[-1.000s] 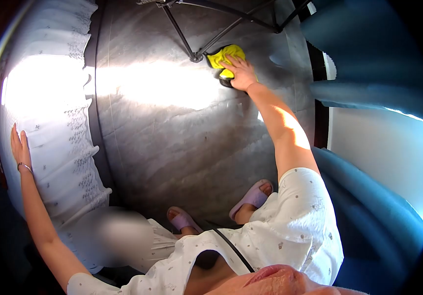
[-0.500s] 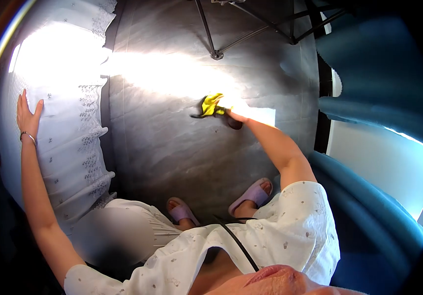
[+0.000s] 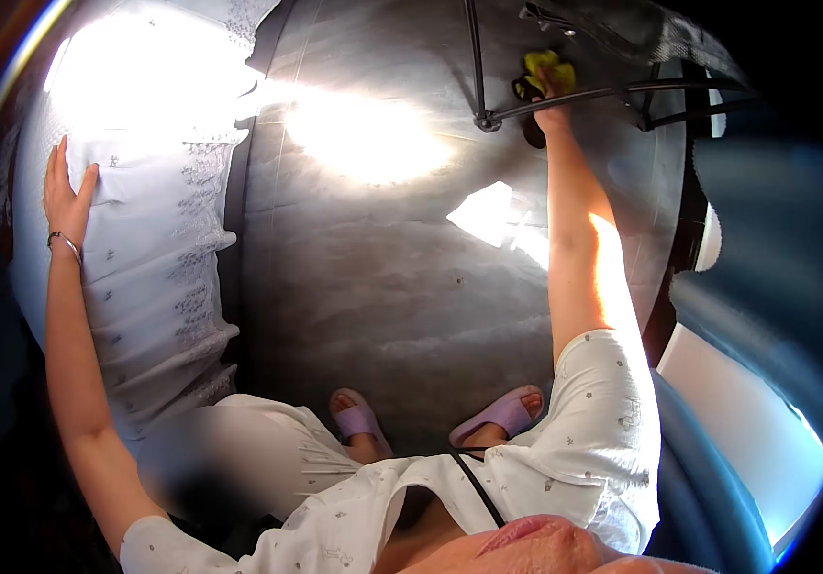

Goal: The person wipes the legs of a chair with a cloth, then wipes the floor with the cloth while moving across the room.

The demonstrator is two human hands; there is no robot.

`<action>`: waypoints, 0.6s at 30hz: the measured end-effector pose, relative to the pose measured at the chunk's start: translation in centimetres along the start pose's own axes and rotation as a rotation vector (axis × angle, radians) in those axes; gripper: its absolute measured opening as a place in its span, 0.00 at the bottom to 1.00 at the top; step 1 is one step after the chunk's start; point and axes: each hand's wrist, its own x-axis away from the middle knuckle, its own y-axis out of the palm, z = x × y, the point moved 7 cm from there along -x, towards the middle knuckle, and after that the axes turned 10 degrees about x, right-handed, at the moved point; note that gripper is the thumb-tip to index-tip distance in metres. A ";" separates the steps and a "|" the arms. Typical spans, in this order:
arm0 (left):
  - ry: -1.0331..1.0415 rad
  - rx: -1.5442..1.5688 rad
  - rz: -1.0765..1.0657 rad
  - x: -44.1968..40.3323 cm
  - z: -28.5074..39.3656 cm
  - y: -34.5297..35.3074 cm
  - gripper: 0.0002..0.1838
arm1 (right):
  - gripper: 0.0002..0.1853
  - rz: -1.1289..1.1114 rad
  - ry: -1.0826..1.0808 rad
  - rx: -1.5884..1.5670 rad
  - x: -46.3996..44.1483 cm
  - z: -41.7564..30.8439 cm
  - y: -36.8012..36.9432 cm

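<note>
My left hand [image 3: 71,196] lies flat with its fingers spread on a white, ruffled bed cover [image 3: 144,297]. Far out over the dark floor, my right hand [image 3: 554,107] is closed on a crumpled yellow and black cloth [image 3: 547,69]. The cloth is down at floor level, beside and partly behind a black metal leg frame [image 3: 612,93]. A thin bar of that frame crosses in front of my right hand, so some of the fingers are hidden.
The grey floor [image 3: 364,268] carries bright patches of sunlight. Teal curtains [image 3: 766,220] hang on the right beside a pale panel [image 3: 746,402]. My feet, in lilac slippers [image 3: 507,413], stand near the bed.
My right hand has moved the cloth forward and to the right, from the sunlit middle of the floor to beside the metal frame. My left hand stays on the bed cover. The view has shifted.
</note>
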 end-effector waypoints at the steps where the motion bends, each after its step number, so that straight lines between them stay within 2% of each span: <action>1: -0.004 -0.009 -0.006 0.0 0.1 0.0 0.35 | 0.33 -0.006 -0.003 -0.009 -0.2 -0.7 0.9; 3: 0.002 0.037 -0.002 0.0 0.3 -0.1 0.35 | 0.34 -0.251 -0.318 0.313 0.0 -5.6 0.4; 4: 0.001 0.038 -0.008 0.0 0.3 -0.1 0.35 | 0.34 -0.258 -0.318 0.313 0.2 -6.1 -0.7; 6: 0.026 0.064 -0.007 -0.1 0.5 -0.3 0.35 | 0.38 -0.382 -0.478 0.388 0.9 -7.4 -1.6; 9: -0.009 0.025 -0.004 0.0 0.5 -0.3 0.35 | 0.41 -0.409 -0.440 0.369 3.1 -7.5 -3.3; 11: -0.008 0.013 0.003 0.0 0.2 -0.2 0.35 | 0.37 -0.404 -0.411 0.403 5.5 -7.6 -4.6; 13: -0.001 0.011 0.009 0.0 0.2 -0.3 0.35 | 0.36 -0.523 -0.296 0.277 8.4 -7.6 -6.1; 17: -0.009 -0.041 0.023 0.0 0.1 -0.2 0.35 | 0.34 -0.481 -0.339 0.236 15.1 -10.0 -8.2; 18: -0.022 -0.083 0.027 0.1 -0.1 -0.1 0.35 | 0.30 -0.389 -0.325 0.057 16.7 -10.8 -9.1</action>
